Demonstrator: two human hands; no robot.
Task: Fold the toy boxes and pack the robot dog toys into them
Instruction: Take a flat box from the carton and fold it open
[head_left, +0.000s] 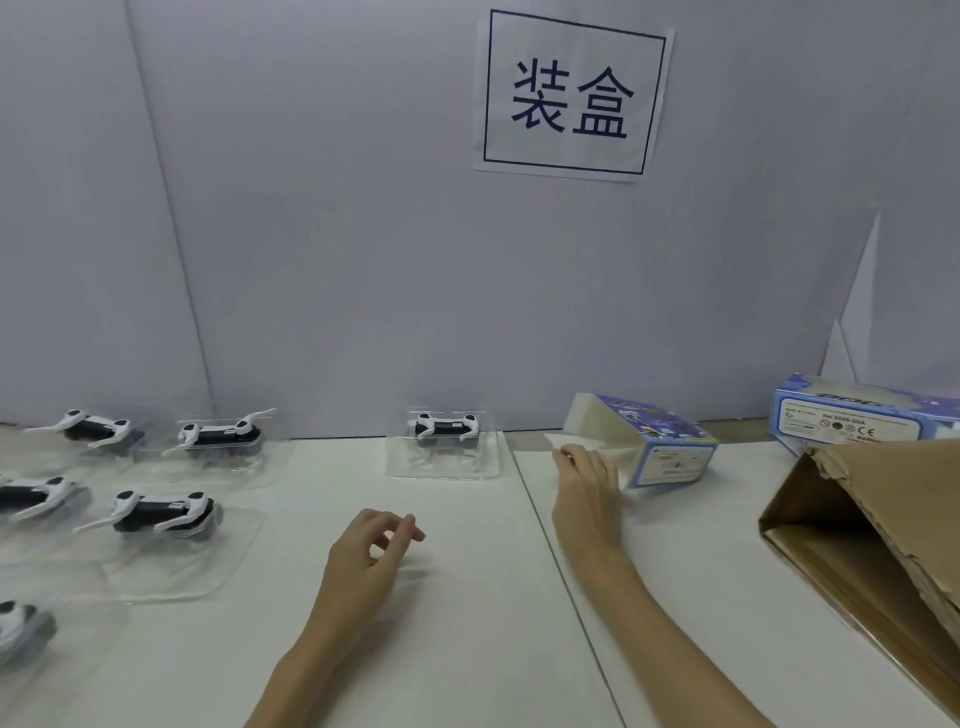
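A blue printed toy box (654, 441) lies on its side on the white table, its open end with white flaps facing left. My right hand (584, 486) pinches the box's flap at its left end. My left hand (371, 545) hovers over the table, fingers loosely curled, holding nothing. A black-and-white robot dog toy (444, 428) in a clear plastic tray stands at the back centre, left of the box. Several more robot dog toys in clear trays (166, 512) lie at the left.
A second blue toy box (857, 415) lies at the back right. A torn brown cardboard carton (872, 525) stands open at the right edge. A grey partition with a paper sign (571, 96) closes off the back of the table.
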